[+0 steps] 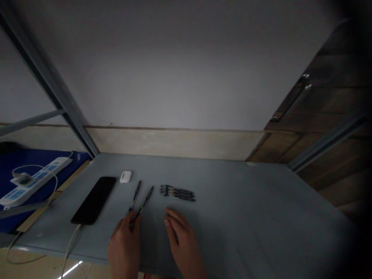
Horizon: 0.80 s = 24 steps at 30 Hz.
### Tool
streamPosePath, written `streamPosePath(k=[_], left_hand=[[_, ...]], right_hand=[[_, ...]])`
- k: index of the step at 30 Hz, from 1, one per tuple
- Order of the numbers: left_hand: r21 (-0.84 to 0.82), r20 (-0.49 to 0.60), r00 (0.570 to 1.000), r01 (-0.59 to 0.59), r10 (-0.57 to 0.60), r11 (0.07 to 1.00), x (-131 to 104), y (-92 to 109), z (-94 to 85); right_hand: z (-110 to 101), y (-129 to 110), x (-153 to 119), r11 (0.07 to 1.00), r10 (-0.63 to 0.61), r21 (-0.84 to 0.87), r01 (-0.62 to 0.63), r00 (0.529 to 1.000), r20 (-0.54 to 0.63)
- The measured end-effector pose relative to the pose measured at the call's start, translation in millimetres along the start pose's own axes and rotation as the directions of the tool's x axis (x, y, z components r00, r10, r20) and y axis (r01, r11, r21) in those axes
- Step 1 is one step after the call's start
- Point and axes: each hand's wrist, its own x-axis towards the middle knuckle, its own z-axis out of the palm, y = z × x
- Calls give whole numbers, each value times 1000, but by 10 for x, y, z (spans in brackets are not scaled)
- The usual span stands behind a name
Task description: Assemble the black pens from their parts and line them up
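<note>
My left hand [124, 242] is closed at the near end of a dark pen [147, 197], its thumb and fingers pinched around that end. Just left of it lies a second pen [136, 193], its lower end close to my fingertips; whether they touch it is unclear. My right hand [182, 240] hovers over or rests on the grey tabletop with fingers stretched and slightly apart, holding nothing visible. Beyond my right fingertips, several similar pens [178, 193] lie side by side in a tight row, pointing right.
A black phone [94, 200] with a charging cable [69, 242] lies left on the grey table [232, 209]. Behind it sits a white earbud case [126, 176]. A power strip [37, 180] rests on a blue surface at far left. Metal posts [75, 128] and a wall border the table.
</note>
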Motion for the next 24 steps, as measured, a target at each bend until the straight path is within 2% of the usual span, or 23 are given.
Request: streamPosePath(k=[7,12,15,24], left_hand=[[56,-37,999,-26,28,998,-39,-10,41],[71,24,998,-66,65,995,-74,-21,47],[94,41,998,-52,49,994,-85,-5,38],[144,-120,993,35,-17,989,-50,6,48]], right_hand=[[-11,-6,10,1000,6,-6,-6,1000,13],[-26,-27,11,1000,23,-9,-23,1000,22],[-28,-35,5,1000,20,-2,-20,1000,8],[-41,-55,16,1000,-23,-4,23,999,-38]])
